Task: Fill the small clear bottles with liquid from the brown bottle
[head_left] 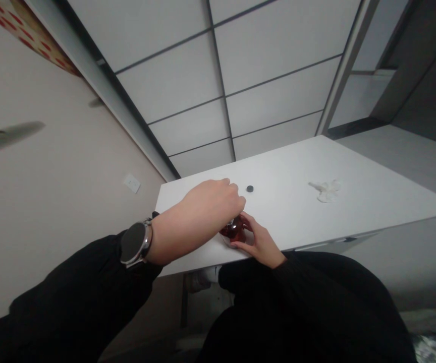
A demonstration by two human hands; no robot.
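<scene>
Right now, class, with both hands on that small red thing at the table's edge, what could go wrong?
1. The red object sits close to the near edge of the white table; a slip by the left hand or right hand might send it off.
2. The small black disc lies just beyond the knuckles and could get knocked away.

Small red glossy object (233, 229) on white table's near edge

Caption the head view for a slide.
Both hands, left hand above right hand, close on a small red object at the white table edge.
</scene>
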